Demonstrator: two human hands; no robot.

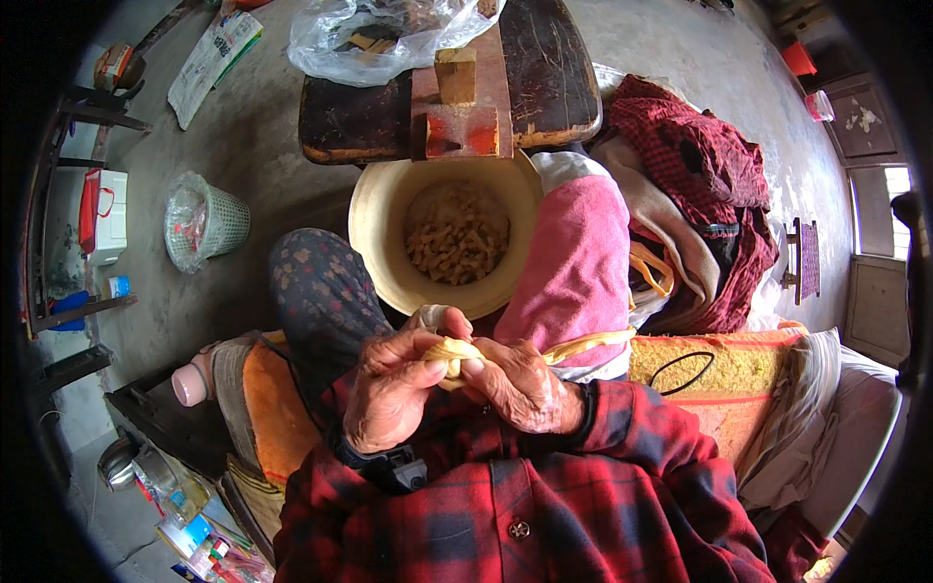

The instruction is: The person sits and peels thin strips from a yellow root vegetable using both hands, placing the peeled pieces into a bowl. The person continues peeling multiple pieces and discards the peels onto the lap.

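Observation:
Between my left hand [393, 386] and my right hand [525, 382] is a pale yellow folded strip [455, 357], pinched by thumbs and fingers of both. The strip is looped over itself; its material is hard to tell. A wrapping covers a finger of my left hand. Another length of yellow strip [587, 345] lies across the pink cloth [576, 255] on my right thigh; whether it joins the held piece is hidden behind my right hand. Just beyond my hands, between my knees, stands a cream bucket [375, 218] with many small tan pieces [458, 244] at its bottom.
A dark wooden bench [557, 73] with a wooden block [455, 76] and a clear plastic bag [393, 55] overhangs the bucket's far side. Right of my leg lie piled clothes [692, 160]. A lined wastebasket [226, 218] stands left; a pink cup [191, 384] is beside my seat.

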